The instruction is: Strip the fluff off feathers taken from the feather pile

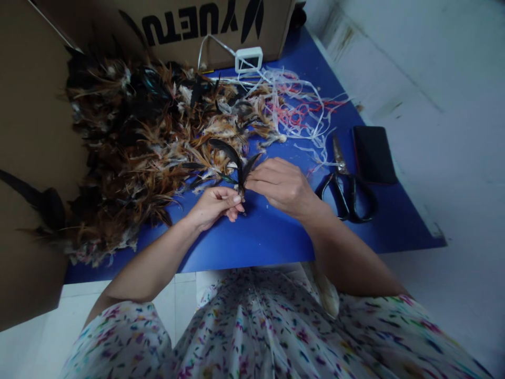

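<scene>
Feather bunch (240, 169), dark and curved, stands between the hands above the blue table (232, 245). At left lies a loose pile of brown and black feathers (138, 131). The left hand (213, 208) pinches the bunch at its base, thumb against fingers. It should be nearly weightless, with soft vanes that crease or splay easily and smooth shafts that may slip; the stiffer gathered base seems the place to grip. The right hand (278, 184) has its fingertips drawn together against the bunch's right side; whether they grip a feather, I cannot tell. Farther right lie scissors (342, 192), then a phone (374, 154).
</scene>
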### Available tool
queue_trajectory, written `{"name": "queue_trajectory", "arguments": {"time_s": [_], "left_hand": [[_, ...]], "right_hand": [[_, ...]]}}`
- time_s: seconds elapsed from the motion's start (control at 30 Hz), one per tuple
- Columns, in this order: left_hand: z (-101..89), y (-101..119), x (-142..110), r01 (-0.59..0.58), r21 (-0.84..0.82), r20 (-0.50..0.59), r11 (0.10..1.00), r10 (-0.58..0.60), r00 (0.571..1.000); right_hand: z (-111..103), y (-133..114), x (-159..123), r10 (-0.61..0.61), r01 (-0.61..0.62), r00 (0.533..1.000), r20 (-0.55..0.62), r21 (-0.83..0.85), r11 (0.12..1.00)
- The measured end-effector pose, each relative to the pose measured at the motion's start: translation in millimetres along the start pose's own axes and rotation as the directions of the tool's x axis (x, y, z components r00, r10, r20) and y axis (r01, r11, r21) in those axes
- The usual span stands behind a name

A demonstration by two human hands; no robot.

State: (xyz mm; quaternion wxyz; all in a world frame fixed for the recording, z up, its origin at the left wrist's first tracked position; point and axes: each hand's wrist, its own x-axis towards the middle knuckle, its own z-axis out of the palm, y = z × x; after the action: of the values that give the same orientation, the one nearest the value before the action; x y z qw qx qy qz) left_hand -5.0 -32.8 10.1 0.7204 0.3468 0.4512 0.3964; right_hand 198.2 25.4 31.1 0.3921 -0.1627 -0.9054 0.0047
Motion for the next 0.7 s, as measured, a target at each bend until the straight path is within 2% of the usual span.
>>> {"name": "queue_trajectory", "arguments": {"time_s": [0.2,0.33,0.4,0.47,0.57,0.7], "left_hand": [[0.8,1,0,-0.035,-0.001,-0.025,0.999,0.035,0.999],[-0.5,-1,2,-0.095,0.015,-0.046,0.995,0.096,0.994],[-1.0,-2,3,-0.141,0.014,-0.067,0.99,0.142,0.988],[-1.1,-2,4,-0.203,0.004,-0.101,0.979,0.202,0.974],[-0.2,0,4,-0.301,-0.014,-0.178,0.953,0.294,0.939],[-0.5,2,5,-0.366,-0.007,-0.238,0.931,0.354,0.905]], "right_hand": [[2,2,-1,0.082,-0.08,0.996,-0.024,0.092,0.993],[5,12,-5,0.244,-0.238,0.965,-0.096,0.073,0.969],[5,18,-9,0.358,-0.355,0.929,-0.091,0.046,0.934],[3,22,-11,0.463,-0.463,0.886,-0.03,0.015,0.886],[0,23,-11,0.574,-0.57,0.804,0.154,-0.073,0.818],[0,17,-7,0.664,-0.635,0.659,0.354,-0.212,0.743]]}}
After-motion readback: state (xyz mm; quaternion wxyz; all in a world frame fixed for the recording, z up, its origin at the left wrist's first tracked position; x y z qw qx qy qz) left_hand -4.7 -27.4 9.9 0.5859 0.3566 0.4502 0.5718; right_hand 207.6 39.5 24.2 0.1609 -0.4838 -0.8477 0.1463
